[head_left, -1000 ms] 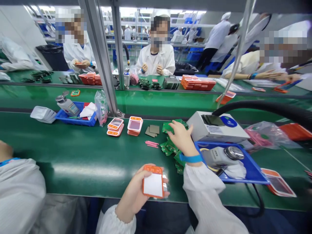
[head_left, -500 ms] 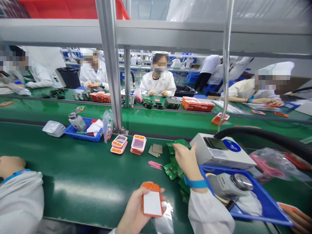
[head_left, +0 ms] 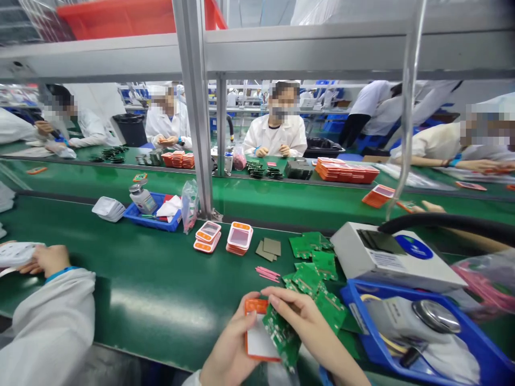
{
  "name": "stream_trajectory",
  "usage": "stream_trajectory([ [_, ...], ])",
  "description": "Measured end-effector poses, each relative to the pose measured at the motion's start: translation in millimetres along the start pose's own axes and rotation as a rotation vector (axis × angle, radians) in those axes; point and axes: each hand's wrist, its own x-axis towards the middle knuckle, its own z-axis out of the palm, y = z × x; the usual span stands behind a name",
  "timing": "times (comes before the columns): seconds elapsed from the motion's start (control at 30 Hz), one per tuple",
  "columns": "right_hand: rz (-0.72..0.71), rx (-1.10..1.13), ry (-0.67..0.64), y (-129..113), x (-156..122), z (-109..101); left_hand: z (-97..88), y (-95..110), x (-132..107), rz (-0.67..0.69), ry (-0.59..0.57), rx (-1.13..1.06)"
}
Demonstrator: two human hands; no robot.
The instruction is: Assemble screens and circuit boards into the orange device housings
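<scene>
In my left hand (head_left: 229, 346) is an orange plastic casing (head_left: 256, 305) with a white inner face, gripped along its left side. My right hand (head_left: 311, 324) pinches a green circuit board (head_left: 284, 338), tilted over the casing's right part; whether the two touch I cannot tell. Loose green circuit boards (head_left: 311, 273) lie spread just beyond my right hand. Left of them are pink strips (head_left: 267, 274) and thin grey-brown square pads (head_left: 270, 247). Two stacks of orange-and-white window frames (head_left: 207, 237) stand farther left.
At right, a white box (head_left: 396, 257) with a black hose stands behind a blue tray (head_left: 426, 370) holding a metal-lidded bottle. A smaller blue tray (head_left: 153, 222) sits back left beside a metal post (head_left: 197, 134). A co-worker's sleeved arm (head_left: 60, 311) reaches in at left; other people sit opposite.
My right hand has come back from the pile of boards with one circuit board and brought it over the casing in my left hand. The view has turned slightly left.
</scene>
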Motion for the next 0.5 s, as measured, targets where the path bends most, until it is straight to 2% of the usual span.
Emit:
stream_trajectory([
  [0.1, 0.009, 0.107, 0.176, 7.7, 2.0, 9.8, -0.5, -3.4, -1.3, 0.007, -0.038, 0.029],
  [0.2, 0.032, 0.109, 0.380, 19.6, -0.1, 19.7, -1.9, -9.6, -0.9, 0.040, -0.037, 0.026],
  [0.27, 0.053, 0.100, 0.466, 29.4, -4.0, 24.4, -4.0, -13.0, 0.0, 0.054, -0.030, 0.027],
  [0.37, 0.033, 0.082, 0.472, 44.2, -11.4, 25.8, -8.1, -13.3, 0.0, 0.040, -0.035, 0.042],
  [0.5, -0.191, -0.010, 0.360, 50.2, -27.1, 18.4, -8.8, -5.6, -9.0, 0.054, -0.061, 0.065],
])
